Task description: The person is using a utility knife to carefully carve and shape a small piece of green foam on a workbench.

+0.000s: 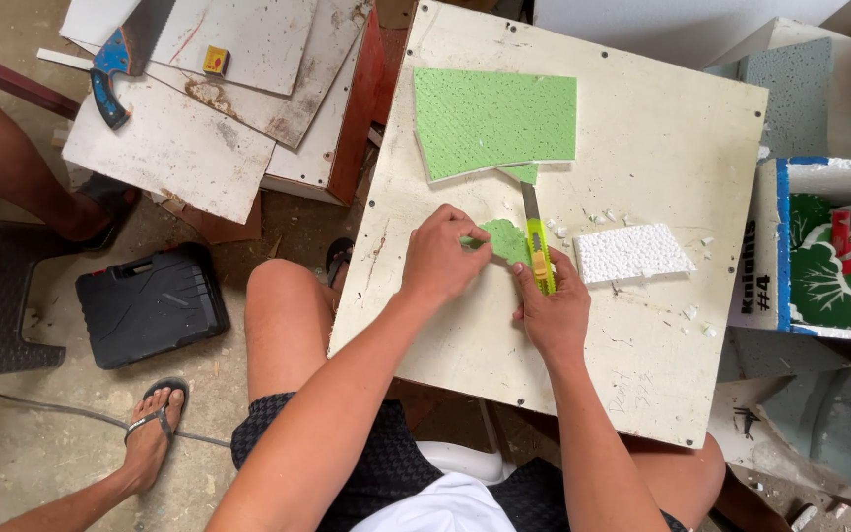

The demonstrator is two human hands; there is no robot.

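Now we see the left hand [438, 258] with fingers curled, pressing down a small green foam piece [506, 239] on the white board [662, 148]. Our right hand [556, 307] is closed around a yellow-green cutter knife [538, 239], with its blade just beside the piece, between both hands.

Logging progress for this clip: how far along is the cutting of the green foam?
Done: a small green piece is off the big green sheet, which has a jagged lower edge; white crumbs lie scattered on the board. In hand: the left hand holds the small piece while the right hand works a yellow-green utility knife beside it. Left: most of the big sheet and a white foam piece lie uncut.
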